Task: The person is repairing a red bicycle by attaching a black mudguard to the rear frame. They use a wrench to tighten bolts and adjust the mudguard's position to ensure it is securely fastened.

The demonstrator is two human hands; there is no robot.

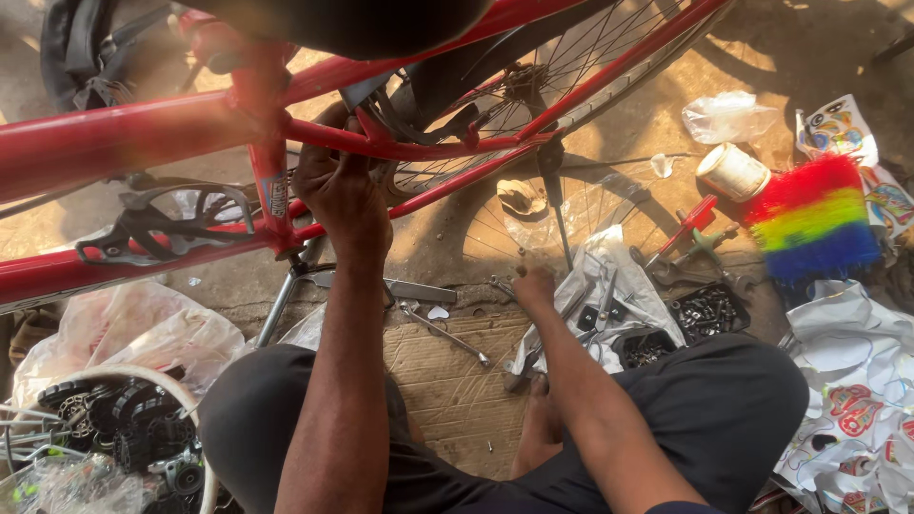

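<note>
The person's left hand (341, 195) reaches up to the red painted metal bicycle frame (114, 138), its grip curled shut around the thin red tube where the frame's lower stays meet, just beside the black chainring and crank (167, 224). The right hand (533, 283) is lowered to the ground, fingers bent over a crumpled grey plastic sheet strewn with small tools (609, 295); whether its grip has hold of anything cannot be told. Between the two forearms a slim silver spanner (447, 335) lies on a scored brown cardboard mat (457, 390). The spoked rear wheel (562, 86) stands behind the frame. Near the right edge of the ground lie a brush with rainbow-coloured bristles (814, 221), a white roll of tape (731, 171) and a black tray of small nuts and bolts (706, 311). At the lower left corner a white tub of black bicycle parts (124, 428) sits beside a clear plastic bag (133, 328).
</note>
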